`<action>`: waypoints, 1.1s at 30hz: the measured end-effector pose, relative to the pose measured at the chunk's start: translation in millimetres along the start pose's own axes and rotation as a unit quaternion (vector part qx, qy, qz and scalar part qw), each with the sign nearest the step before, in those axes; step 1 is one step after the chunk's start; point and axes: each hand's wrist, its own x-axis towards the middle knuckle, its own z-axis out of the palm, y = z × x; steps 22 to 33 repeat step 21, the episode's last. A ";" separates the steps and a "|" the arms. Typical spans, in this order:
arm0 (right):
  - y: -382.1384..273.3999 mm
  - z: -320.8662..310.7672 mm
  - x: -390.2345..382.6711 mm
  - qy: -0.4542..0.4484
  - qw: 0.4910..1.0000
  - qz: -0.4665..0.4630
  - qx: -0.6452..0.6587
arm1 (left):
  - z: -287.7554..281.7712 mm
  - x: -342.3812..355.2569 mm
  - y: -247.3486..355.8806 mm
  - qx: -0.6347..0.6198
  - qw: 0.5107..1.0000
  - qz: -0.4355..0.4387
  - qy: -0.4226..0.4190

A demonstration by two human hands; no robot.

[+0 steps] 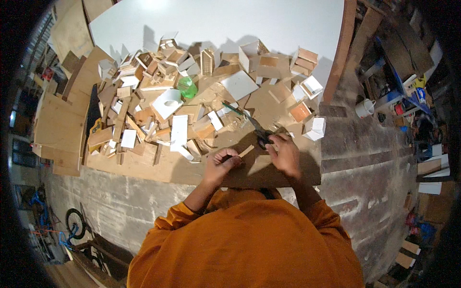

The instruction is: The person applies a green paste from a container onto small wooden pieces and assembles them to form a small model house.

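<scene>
My left hand [221, 164] is closed, pinching a small, thin, light-brown strip [247, 151] that looks like wood or card. The strip points up and to the right from my fingertips. My right hand [286, 154] is wrapped round the dark handles of a pair of scissors [260, 134]. Their blades point away from me and slightly left, apart from the strip. Just beyond the blade tips lies a thin green stick-like thing [232, 108], too small to name. Both hands are above the front part of the wooden worktable [230, 178].
Many wood and white board offcuts [179, 132] crowd the table's left side, with a green see-through container [187, 87] among them. Small box-like pieces [315, 128] stand at the right. A white panel [216, 24] rises behind. A bicycle [74, 225] stands lower left, a white bucket [365, 108] at right.
</scene>
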 end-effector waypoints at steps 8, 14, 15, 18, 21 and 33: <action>-14.1 10.6 28.0 -0.030 0.989 0.065 -0.131 | -36.6 5.4 34.4 -0.113 0.993 -0.022 0.014; -9.1 22.4 33.1 -0.104 0.976 0.083 -0.173 | -54.3 20.2 25.5 -0.108 0.994 -0.003 0.021; -8.7 22.2 34.7 -0.094 0.979 0.082 -0.163 | -56.0 22.1 24.5 -0.106 0.994 -0.003 0.027; -0.3 20.3 39.9 -0.093 0.988 0.083 -0.094 | -58.0 26.3 24.7 -0.105 0.994 -0.003 0.035; 6.3 7.4 41.2 -0.145 0.983 0.088 0.065 | -58.8 30.1 21.3 -0.100 0.995 0.004 0.026; 6.3 7.4 41.2 -0.145 0.983 0.088 0.065 | -58.8 30.1 21.3 -0.100 0.995 0.004 0.026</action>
